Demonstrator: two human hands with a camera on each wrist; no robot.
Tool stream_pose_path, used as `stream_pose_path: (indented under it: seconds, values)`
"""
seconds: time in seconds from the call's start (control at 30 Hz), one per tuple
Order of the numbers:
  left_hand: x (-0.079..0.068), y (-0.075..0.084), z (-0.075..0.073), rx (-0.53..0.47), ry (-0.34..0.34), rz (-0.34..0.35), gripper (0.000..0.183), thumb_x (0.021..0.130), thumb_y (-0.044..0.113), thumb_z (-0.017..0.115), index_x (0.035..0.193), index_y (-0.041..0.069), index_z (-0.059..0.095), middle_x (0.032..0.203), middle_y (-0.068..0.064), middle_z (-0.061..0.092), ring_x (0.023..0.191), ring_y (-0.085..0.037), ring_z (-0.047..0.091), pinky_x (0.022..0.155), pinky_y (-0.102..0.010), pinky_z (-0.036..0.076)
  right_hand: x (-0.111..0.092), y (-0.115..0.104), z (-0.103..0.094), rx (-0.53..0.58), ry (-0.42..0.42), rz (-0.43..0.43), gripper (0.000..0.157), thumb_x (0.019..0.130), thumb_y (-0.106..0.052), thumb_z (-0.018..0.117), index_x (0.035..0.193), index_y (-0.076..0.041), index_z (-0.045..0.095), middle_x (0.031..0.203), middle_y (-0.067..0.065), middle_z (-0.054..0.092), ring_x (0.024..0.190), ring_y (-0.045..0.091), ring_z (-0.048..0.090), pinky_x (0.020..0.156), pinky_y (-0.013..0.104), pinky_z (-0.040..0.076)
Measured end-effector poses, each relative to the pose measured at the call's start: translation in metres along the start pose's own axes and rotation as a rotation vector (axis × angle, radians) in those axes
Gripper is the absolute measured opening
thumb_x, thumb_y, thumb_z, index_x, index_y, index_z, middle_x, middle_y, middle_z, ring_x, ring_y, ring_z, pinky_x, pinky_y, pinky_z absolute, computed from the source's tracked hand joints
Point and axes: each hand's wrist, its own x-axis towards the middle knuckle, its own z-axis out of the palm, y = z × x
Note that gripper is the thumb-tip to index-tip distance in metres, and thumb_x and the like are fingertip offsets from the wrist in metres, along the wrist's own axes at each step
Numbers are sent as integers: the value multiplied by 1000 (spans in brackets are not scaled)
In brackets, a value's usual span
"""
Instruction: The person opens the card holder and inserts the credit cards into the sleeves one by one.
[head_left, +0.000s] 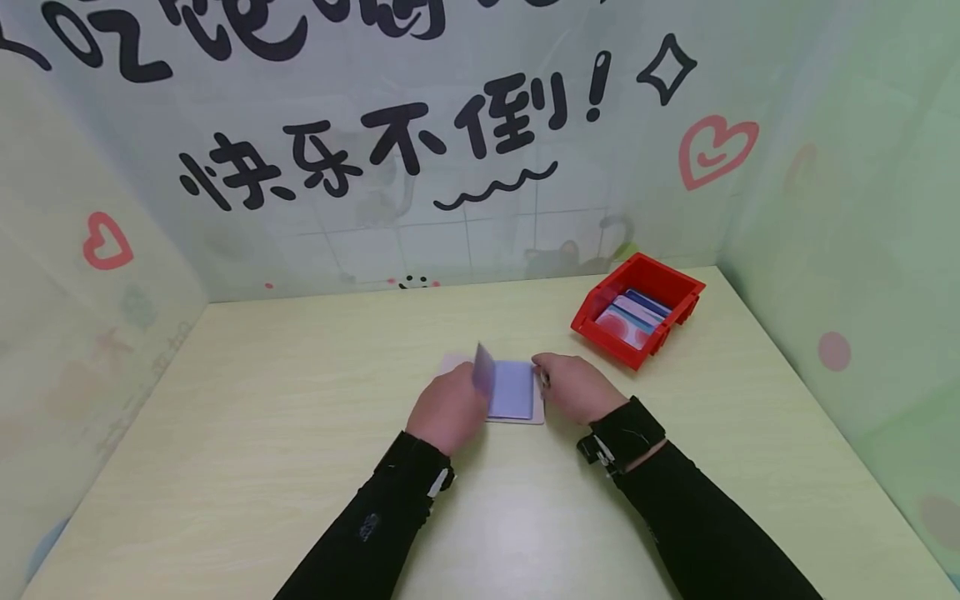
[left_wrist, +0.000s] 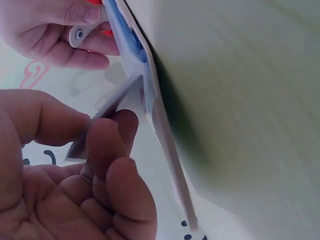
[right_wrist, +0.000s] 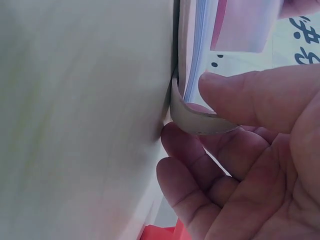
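Note:
A small card holder [head_left: 513, 392] with a pale cover and lilac inner pages lies opened on the table. My left hand [head_left: 450, 408] pinches one raised page [head_left: 483, 372] between thumb and fingers; in the left wrist view that page [left_wrist: 107, 107] stands up from the spine. At the right edge of the holder, my right hand [head_left: 577, 387] grips a light closing strap [right_wrist: 200, 120] between thumb and fingers. A metal snap [left_wrist: 79, 34] shows on the strap in the left wrist view. The pages look like translucent plastic sleeves in the right wrist view.
A red plastic bin [head_left: 667, 283] stands behind and right of my right hand, with several flat, colourful card-like items [head_left: 630, 321] inside. The pale wooden table [head_left: 300, 375] is bounded by printed cloth walls [head_left: 375, 242] at the back and both sides.

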Motion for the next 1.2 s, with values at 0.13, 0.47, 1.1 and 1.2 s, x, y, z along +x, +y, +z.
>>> stream_pose_path:
  seconds: [0.13,0.47,1.1,1.2]
  values:
    - [-1,-9,0,-30,1,-56,53,102,18,59,149,-4,48,115,-21,76,95,-29,74,83,-44,60,-1,-1,0,-1,-8,6,56,102,-17,69,154,-5,52,146,14,64,134,34,61,113,49,51]
    - [-4,-22,-6,-2,-15,-45,65,99,10,60,162,11,43,94,-17,78,74,-25,68,62,-36,53,-1,1,1,-13,-3,7,57,102,-17,70,155,-5,51,147,14,63,134,33,61,113,49,51]
    - [-10,-31,-11,98,-54,-38,42,101,19,61,141,7,67,138,-14,71,123,-32,70,99,-49,58,-1,1,1,-5,0,5,57,102,-17,70,154,-5,52,146,14,63,133,33,61,113,49,51]
    - [-11,-31,-11,102,-47,-36,41,102,20,61,139,8,69,135,-13,72,121,-32,71,96,-48,59,-1,0,1,-7,0,3,58,101,-16,71,154,-5,52,146,14,64,133,33,62,113,48,51]
